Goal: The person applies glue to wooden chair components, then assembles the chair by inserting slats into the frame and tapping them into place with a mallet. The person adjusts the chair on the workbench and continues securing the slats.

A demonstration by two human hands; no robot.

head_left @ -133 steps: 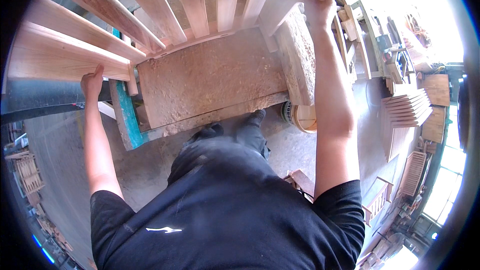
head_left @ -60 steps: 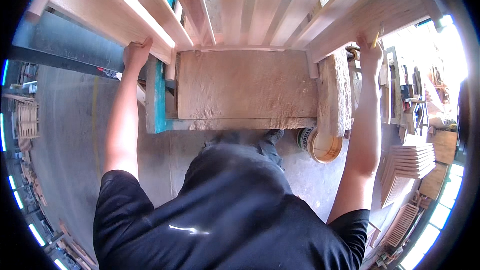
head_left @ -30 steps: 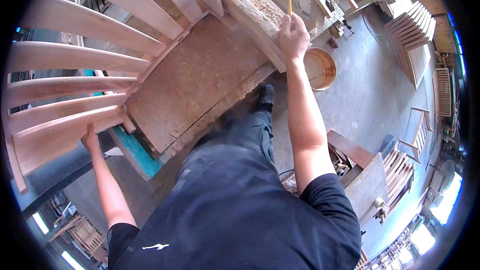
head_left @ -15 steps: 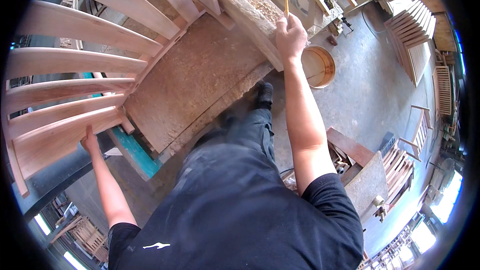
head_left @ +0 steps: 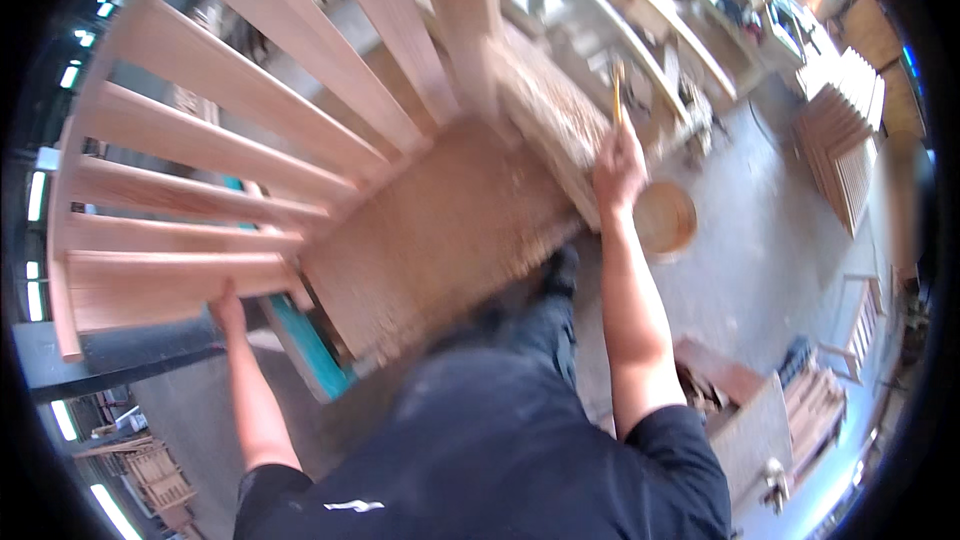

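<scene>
A large pale-wood slatted frame (head_left: 190, 280) with several wide slats spreads across the left side. Its nearest board is pinched at the lower edge by my left hand (head_left: 229, 310), thumb on the upper face and the other fingers mostly hidden. My right hand (head_left: 621, 170) is raised on the far right side, closed around a thin yellow stick (head_left: 618, 95) with a pale, blurred tip pointing away from me. Between my hands lies a worn brown board (head_left: 430, 240), with the frame's inner end along its left edge.
A rough, crusted timber beam (head_left: 555, 105) borders the brown board's far right side. Beyond it stands a round bucket (head_left: 668, 218) on the floor. A teal beam (head_left: 310, 345) runs below the frame. Stacked wooden parts (head_left: 845, 140) and a cart of offcuts (head_left: 745, 390) stand at right.
The view has swung, so the frame, board and bucket appear further right and lower. Both hands keep their holds, with the stick still upright in my right hand.
</scene>
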